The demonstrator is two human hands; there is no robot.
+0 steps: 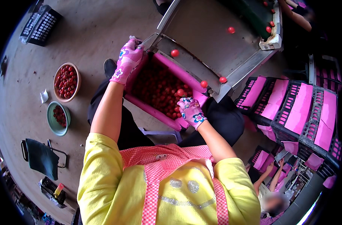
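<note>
My left hand (126, 62), in a pink flowered glove, has its fingers curled at the front left corner of a metal chute (204, 26), apparently gripping its edge. Below the chute, a pink-lined crate (159, 120) holds many small red tomatoes (154, 88). My right hand (190, 112), gloved likewise, is at the crate's right end, fingers curled among the tomatoes; what they hold, if anything, is hidden. Loose tomatoes (174, 53) lie on the chute and its front lip.
On the left floor are a black basket (39, 24), two bowls of tomatoes (67, 82) and a folding stool (41, 157). Stacked crates with pink sheets (291, 112) fill the right. Other people's arms show at upper right (298, 20) and lower right (274, 176).
</note>
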